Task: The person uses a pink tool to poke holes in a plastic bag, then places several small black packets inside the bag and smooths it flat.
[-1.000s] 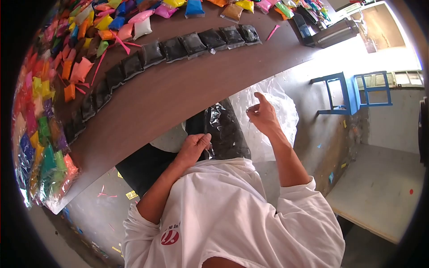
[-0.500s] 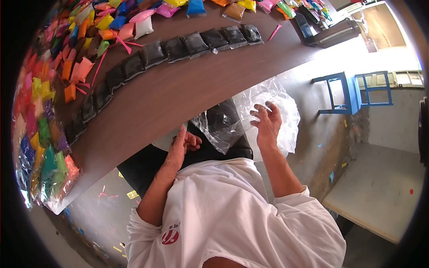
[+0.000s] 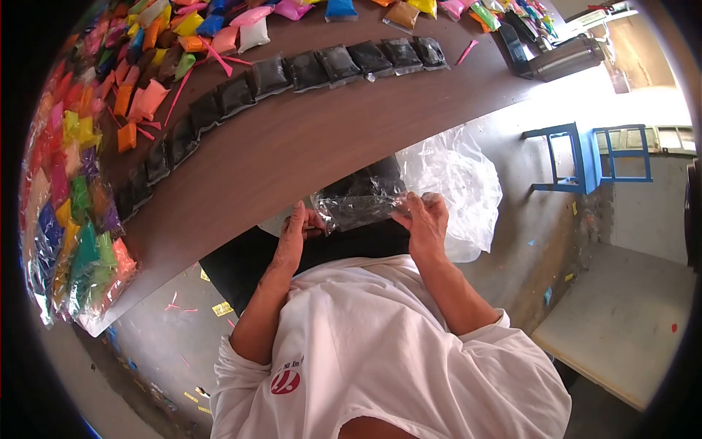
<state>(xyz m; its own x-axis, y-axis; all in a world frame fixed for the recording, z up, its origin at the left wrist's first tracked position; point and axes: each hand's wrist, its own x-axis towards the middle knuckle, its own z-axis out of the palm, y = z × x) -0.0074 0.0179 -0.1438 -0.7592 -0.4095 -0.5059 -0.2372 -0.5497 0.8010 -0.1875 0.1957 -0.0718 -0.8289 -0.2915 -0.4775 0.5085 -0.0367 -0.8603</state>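
A clear plastic bag (image 3: 360, 211) stretches between my hands above my lap, with black showing behind or inside it. My right hand (image 3: 425, 219) pinches its right upper corner between thumb and fingers. At the bag's left edge, my left hand (image 3: 294, 235) has its fingers curled against the plastic and its thumb pointing up. A larger, crumpled clear bag (image 3: 461, 197) hangs beyond my right hand. On the brown table (image 3: 270, 161) in front, a curved row of black packets (image 3: 307, 71) lies side by side.
Many colourful packets (image 3: 80, 197) heap along the table's left and far sides. Pink strips (image 3: 217, 58) lie among them. A metal flask (image 3: 567, 60) lies at the far right. Past the table stand a blue chair (image 3: 581, 157) and a pale board (image 3: 599, 322).
My right hand has come down and left, closing on the bag's corner. The bag is now spread out level between both hands, and my left fingers meet its edge.
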